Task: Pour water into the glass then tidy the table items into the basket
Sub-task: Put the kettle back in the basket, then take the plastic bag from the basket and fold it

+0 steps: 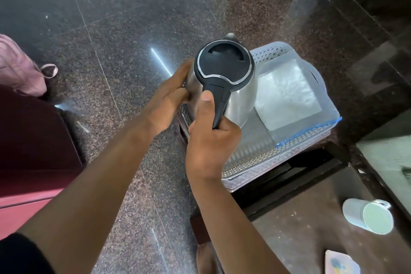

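A steel kettle with a black lid is held over the left end of a white perforated basket. My right hand is closed around the kettle's black handle, thumb on top. My left hand presses flat against the kettle's left side. Inside the basket lies a clear zip bag with a blue seal and a white sheet in it. A glass stands on the dark table at the lower right, apart from both hands.
The basket rests on a low dark stand beside the table. A pale card or coaster lies at the table's near edge. Polished granite floor spreads to the left. A maroon cabinet and pink cloth stand at the far left.
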Motion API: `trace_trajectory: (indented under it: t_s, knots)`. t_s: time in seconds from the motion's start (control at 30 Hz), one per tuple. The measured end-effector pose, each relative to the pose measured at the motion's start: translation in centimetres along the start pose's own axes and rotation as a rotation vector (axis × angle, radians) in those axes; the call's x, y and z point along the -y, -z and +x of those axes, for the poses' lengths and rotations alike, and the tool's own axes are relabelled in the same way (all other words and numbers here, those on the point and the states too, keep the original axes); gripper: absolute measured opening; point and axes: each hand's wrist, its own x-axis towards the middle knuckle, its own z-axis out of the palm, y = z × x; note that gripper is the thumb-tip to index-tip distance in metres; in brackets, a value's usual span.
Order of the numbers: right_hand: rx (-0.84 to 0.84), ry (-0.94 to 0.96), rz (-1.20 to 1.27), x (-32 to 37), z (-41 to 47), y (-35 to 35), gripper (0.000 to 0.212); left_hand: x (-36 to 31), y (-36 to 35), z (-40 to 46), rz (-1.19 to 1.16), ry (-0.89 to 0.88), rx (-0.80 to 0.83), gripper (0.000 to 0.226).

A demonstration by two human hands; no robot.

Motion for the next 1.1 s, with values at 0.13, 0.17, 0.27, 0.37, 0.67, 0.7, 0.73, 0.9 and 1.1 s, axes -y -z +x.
trace_trajectory:
  t_s: [0.13, 0.17, 0.27, 0.37, 0.67, 0.7, 0.73, 0.9, 1.1]
  knots:
    - [0.025, -0.010, 0.045, 0.2, -0.3, 0.3, 0.067, 0.1, -0.2, -0.2, 0.005, -0.012, 0.013, 0.076]
    - [0.032, -0.026, 0.060, 0.2, -0.4, 0.4, 0.070, 0.2, -0.2, -0.2, 0.010, -0.014, 0.024, 0.077]
    - [0.071, -0.071, 0.083, 0.6, -0.5, 1.2, 0.081, 0.5, -0.3, -0.2, -0.005, -0.023, 0.029, 0.080]
    - [0.147, -0.072, 0.082, 0.7, -0.2, 1.9, 0.081, 0.5, -0.7, -0.1, -0.021, -0.039, 0.006, 0.083]
    - [0.270, 0.108, -0.217, 2.1, 1.7, 7.1, 0.063, -7.1, -1.6, -0.9, -0.110, -0.244, -0.313, 0.066]
    - [0.231, 0.135, -0.244, 2.1, 2.2, 7.9, 0.061, -8.6, -2.2, -1.0, -0.087, -0.288, -0.318, 0.059]
    - [0.191, 0.147, -0.275, 2.2, 2.7, 8.8, 0.062, -9.8, -2.9, -1.1, -0.062, -0.325, -0.318, 0.053]
    - [0.047, 0.083, -0.385, 3.0, 5.6, 14.2, 0.026, -13.2, -8.5, -0.5, 0.037, -0.392, -0.285, 0.032]
    - [-0.051, 0.028, -0.523, 4.3, 7.9, 20.8, 0.013, -12.1, -16.0, 2.7, 0.358, -0.450, -0.086, 0.032]
